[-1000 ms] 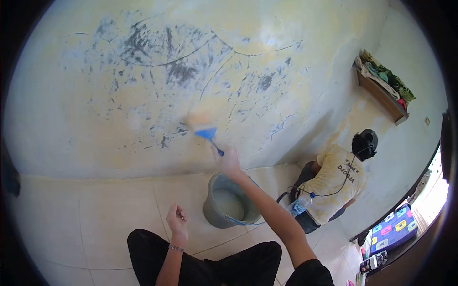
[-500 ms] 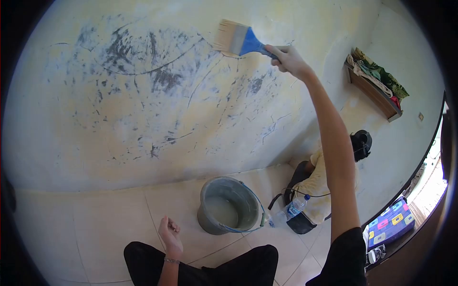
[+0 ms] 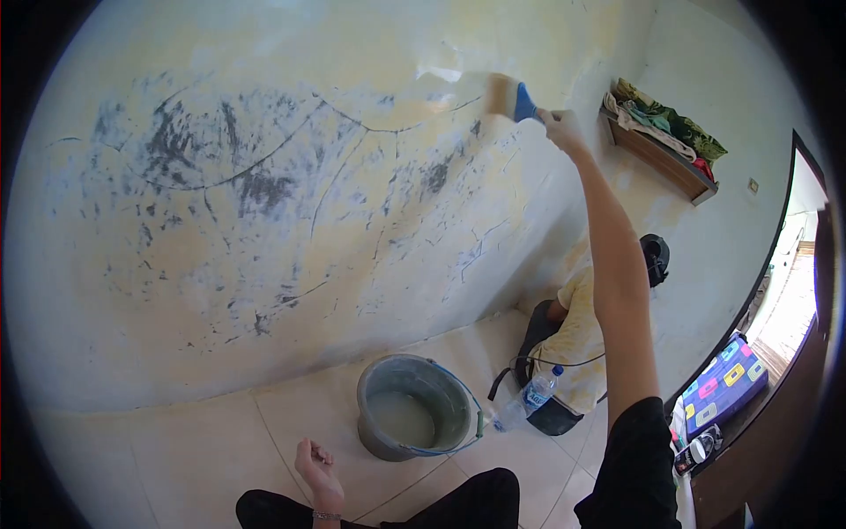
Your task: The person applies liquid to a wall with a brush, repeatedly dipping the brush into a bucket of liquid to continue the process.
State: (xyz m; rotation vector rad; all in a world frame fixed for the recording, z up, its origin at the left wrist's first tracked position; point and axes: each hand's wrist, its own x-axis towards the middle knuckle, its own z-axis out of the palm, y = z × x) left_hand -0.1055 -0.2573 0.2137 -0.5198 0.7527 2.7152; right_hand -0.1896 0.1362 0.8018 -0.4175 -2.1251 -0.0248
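Note:
My right hand (image 3: pixel 565 132) grips the handle of a wide paintbrush (image 3: pixel 509 99) with a blue handle and pale bristles. The brush is blurred by motion and lies against or very close to the wall (image 3: pixel 291 167), which is patchy yellow-white with dark scraped marks and cracks. A wet, shiny patch shows on the wall left of the brush. My left hand (image 3: pixel 319 469) rests above my lap with its fingers curled; I cannot make out anything in it. In front of my knees stands a grey bucket (image 3: pixel 374 423) holding cloudy, whitish liquid.
Beside the bucket, a plastic water bottle (image 3: pixel 534 394) leans near a person (image 3: pixel 580 344) sitting by the wall. A wooden shelf (image 3: pixel 661 159) with cloths juts from the right wall. A colourful patterned item (image 3: pixel 725 385) lies near the doorway, at the right.
My right hand has carried the brush rightward across the wall. The camera view has tilted upward a little, so the wall marks and bucket sit lower. My left hand stays curled.

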